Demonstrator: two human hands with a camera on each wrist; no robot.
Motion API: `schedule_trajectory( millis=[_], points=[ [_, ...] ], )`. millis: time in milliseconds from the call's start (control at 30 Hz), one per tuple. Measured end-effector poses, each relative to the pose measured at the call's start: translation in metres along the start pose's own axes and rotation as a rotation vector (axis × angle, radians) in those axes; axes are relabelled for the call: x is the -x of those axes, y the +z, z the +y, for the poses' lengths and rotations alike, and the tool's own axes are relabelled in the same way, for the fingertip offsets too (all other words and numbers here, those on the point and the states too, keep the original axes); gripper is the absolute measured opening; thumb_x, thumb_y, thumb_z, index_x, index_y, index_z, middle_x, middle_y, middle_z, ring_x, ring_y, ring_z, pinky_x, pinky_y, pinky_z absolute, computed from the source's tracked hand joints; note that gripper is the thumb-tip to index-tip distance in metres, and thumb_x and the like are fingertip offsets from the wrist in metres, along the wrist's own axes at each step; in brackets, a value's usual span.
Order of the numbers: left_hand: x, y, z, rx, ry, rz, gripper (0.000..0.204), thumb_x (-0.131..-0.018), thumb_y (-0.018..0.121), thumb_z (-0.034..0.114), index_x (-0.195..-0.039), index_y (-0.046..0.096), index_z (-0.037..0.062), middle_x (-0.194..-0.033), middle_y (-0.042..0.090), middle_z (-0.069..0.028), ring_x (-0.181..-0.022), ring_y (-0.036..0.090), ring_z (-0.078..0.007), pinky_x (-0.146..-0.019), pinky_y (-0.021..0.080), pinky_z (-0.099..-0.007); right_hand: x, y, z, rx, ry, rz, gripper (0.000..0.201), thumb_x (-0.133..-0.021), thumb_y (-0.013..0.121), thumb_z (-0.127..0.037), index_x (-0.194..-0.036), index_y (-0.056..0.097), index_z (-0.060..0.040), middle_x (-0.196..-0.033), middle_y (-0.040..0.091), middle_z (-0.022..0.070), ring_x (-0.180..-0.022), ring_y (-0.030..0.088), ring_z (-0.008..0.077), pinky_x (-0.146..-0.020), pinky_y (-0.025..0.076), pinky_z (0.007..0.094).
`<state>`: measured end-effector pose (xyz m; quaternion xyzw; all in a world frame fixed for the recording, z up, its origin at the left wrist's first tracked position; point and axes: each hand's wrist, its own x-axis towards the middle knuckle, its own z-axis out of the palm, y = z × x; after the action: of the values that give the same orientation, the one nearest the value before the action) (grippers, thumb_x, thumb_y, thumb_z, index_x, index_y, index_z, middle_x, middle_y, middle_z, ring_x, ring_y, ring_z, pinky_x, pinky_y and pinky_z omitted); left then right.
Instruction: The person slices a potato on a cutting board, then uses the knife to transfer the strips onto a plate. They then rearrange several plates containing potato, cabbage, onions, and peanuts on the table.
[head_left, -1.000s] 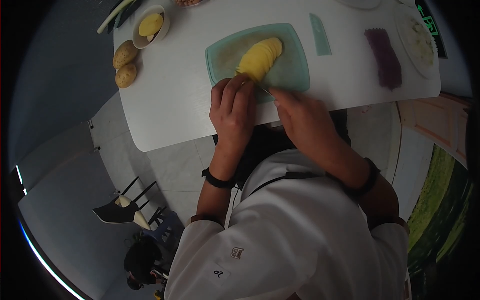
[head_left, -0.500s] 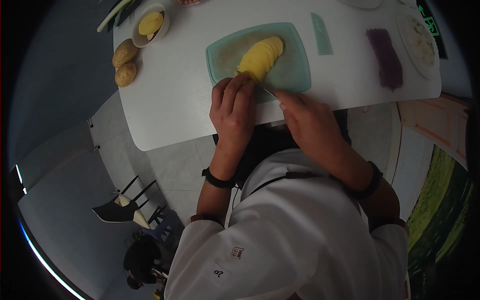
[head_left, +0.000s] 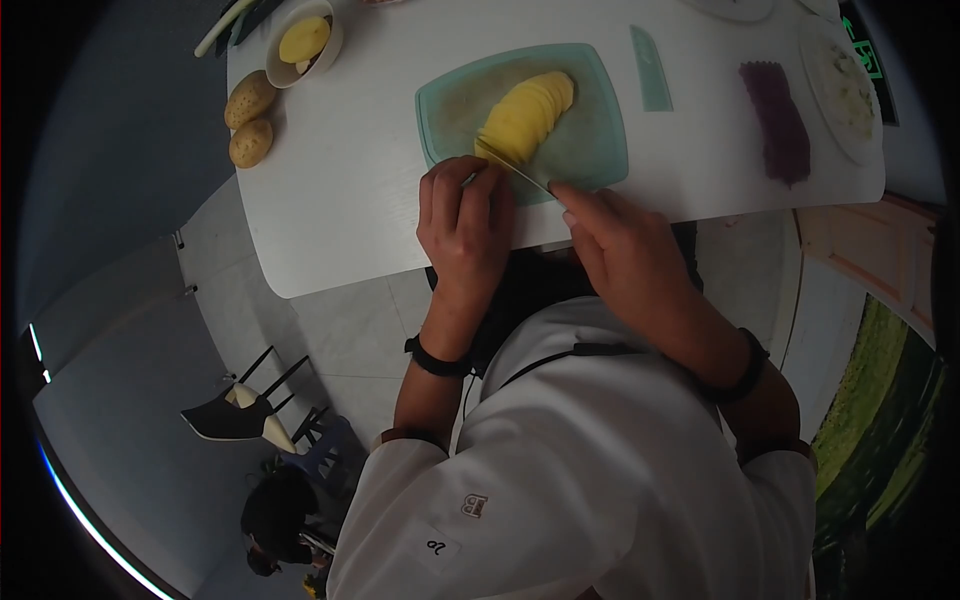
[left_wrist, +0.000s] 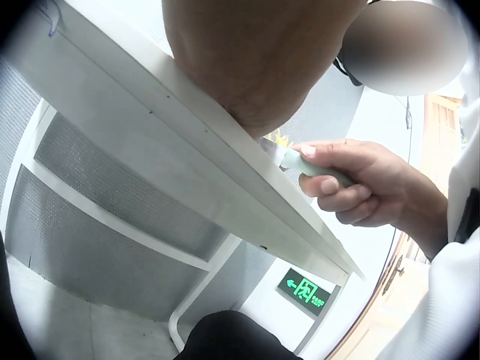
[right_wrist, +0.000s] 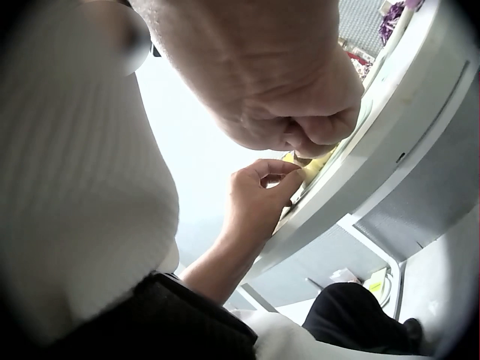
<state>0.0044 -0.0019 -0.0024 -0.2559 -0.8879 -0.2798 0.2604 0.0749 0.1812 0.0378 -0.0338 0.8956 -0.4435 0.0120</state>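
A peeled yellow potato [head_left: 525, 112], cut into thin overlapping slices, lies slantwise on the pale green cutting board [head_left: 442, 112]. My left hand [head_left: 462, 215] pinches its near end, fingers bent and thumb opposite, as the right wrist view shows. My right hand [head_left: 630, 240] grips a knife [head_left: 520, 173] by its light green handle [left_wrist: 319, 168], fingers wrapped round it. In the head view the blade angles across the potato's near end, just beyond the left fingertips. In the right wrist view my right hand hides most of the knife.
Two unpeeled potatoes [head_left: 250, 100] sit at the table's left edge beside a white bowl [head_left: 334, 62] holding a peeled one. Right of the board lie a flat green blade-shaped piece [head_left: 652, 70] and a purple strip [head_left: 775, 120]. A plate [head_left: 822, 100] stands at the far right.
My right hand has shifted slightly to the right, and more of the knife blade shows over the potato. The left fingers have drawn back a little towards the near edge, still on the potato.
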Motion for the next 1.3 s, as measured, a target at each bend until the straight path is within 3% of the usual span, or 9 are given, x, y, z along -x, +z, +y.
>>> schedule_trajectory(
  millis=[533,1267,1300],
  points=[
    [-0.001,0.000,0.001,0.017,0.013,-0.006,0.029,-0.073,0.081,-0.008,-0.097,0.070,0.0042,-0.104,0.070,-0.0085,-0.094,0.068,-0.0295,-0.079,0.056,-0.0399,0.001,-0.001,-0.003,0.082,-0.038,0.009,0.034,-0.097,0.065,-0.004,-0.131,0.065,-0.0038,-0.088,0.066,0.0177,-0.073,0.068,0.0396,-0.063,0.055,0.0479],
    [-0.002,-0.001,0.001,0.008,0.016,-0.011,0.028,-0.072,0.079,-0.007,-0.098,0.072,0.0023,-0.104,0.069,-0.0091,-0.094,0.069,-0.0301,-0.079,0.059,-0.0395,-0.006,-0.011,-0.007,0.120,-0.051,-0.042,0.033,-0.095,0.067,-0.003,-0.128,0.065,-0.0049,-0.084,0.065,0.0164,-0.070,0.067,0.0383,-0.060,0.055,0.0474],
    [-0.002,-0.001,0.001,0.010,0.017,-0.012,0.028,-0.072,0.079,-0.007,-0.098,0.072,0.0022,-0.104,0.069,-0.0091,-0.094,0.069,-0.0301,-0.079,0.059,-0.0394,-0.007,-0.011,-0.007,0.165,-0.089,-0.029,0.033,-0.093,0.068,-0.005,-0.126,0.065,-0.0035,-0.082,0.066,0.0136,-0.066,0.068,0.0325,-0.058,0.056,0.0425]
  ],
)
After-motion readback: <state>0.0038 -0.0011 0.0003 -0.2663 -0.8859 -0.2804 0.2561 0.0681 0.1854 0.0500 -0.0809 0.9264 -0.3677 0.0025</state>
